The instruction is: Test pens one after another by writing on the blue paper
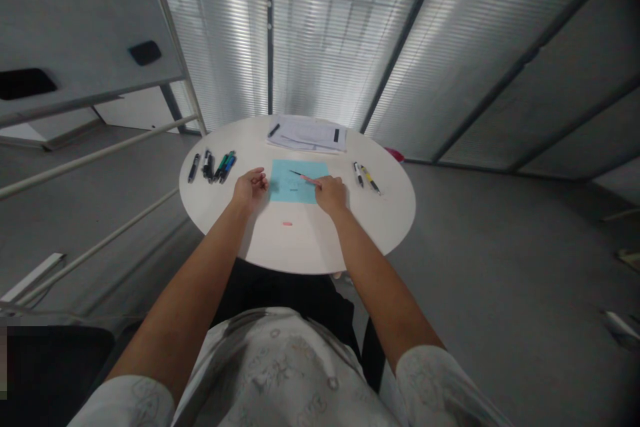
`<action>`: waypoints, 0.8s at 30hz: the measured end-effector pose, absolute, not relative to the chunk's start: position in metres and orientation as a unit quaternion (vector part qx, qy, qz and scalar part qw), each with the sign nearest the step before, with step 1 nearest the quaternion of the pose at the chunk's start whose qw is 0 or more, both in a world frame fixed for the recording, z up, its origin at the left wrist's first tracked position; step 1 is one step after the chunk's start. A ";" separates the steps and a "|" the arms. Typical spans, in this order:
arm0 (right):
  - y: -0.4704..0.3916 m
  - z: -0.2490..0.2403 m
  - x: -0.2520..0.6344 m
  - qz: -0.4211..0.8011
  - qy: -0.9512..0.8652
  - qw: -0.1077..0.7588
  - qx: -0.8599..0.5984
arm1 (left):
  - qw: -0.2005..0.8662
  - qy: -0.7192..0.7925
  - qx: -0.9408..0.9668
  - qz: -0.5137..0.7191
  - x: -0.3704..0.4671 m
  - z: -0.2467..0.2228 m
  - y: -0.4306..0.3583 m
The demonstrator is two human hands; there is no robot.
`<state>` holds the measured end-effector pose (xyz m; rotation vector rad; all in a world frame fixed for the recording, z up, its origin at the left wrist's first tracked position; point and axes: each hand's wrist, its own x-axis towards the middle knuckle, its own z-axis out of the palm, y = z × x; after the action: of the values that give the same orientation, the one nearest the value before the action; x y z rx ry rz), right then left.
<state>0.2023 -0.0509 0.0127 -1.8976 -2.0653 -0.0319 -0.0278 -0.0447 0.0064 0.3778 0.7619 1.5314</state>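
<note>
A light blue sheet [300, 195] with small markings lies on the round white table [270, 240]. My right hand [332, 194] rests at the sheet's right edge, its fingers closed on a thin pink pen [311, 180] whose dark tip points left over the paper. Beside the left edge of the sheet is my left hand [251, 189], palm turned inward, fingers loosely curled and apart, holding nothing. A small pink cap [287, 223] lies on the table nearer to me, below the sheet.
Several pens and markers [220, 167] lie at the table's left. A white marker [359, 175] and a yellow one [371, 180] are at the right. Stacked papers [307, 135] sit at the back, with a black pen [274, 130]. A whiteboard on a frame stands left.
</note>
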 end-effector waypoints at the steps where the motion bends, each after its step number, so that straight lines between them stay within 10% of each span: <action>1: -0.051 0.013 0.202 -0.014 -0.724 0.167 -0.669 | 0.641 0.333 0.168 0.671 -0.028 0.006 -0.044; 24: -0.049 0.010 0.202 -0.020 -0.741 0.200 -0.641 | 0.634 0.345 0.174 0.670 -0.025 0.012 -0.050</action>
<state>0.2023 -0.0486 0.0101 -1.7911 -2.0724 -0.0568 -0.0250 -0.0504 0.0123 0.3977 0.7901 1.5325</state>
